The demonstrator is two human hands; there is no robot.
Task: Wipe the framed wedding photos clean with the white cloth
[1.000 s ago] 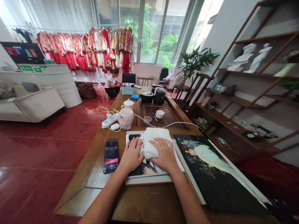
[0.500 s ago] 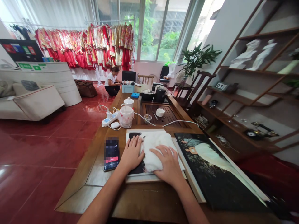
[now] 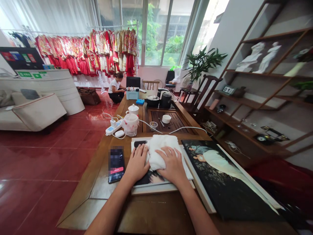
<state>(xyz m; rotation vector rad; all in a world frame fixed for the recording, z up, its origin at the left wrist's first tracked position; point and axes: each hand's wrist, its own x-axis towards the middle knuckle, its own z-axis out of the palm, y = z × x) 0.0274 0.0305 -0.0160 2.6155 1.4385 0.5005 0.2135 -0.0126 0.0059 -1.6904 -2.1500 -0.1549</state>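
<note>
My right hand (image 3: 172,165) lies flat, fingers spread, on a white cloth (image 3: 160,148) that covers the upper part of a photo print (image 3: 153,179) on the wooden table (image 3: 151,212). Beside it my left hand (image 3: 137,164) rests flat on the print, fingers stretched out, touching the cloth's left edge. A phone (image 3: 116,164) with a lit screen lies just left of my left hand.
A large portrait print (image 3: 220,174) lies to the right. Further up the table stand a power strip (image 3: 114,127), teapots (image 3: 131,123), a white cup (image 3: 166,118) and a kettle (image 3: 166,100). A person (image 3: 116,87) crouches by the red garments. Shelves line the right wall.
My right hand slid down the print with the cloth, then back up toward the far edge. My left hand stayed almost in place.
</note>
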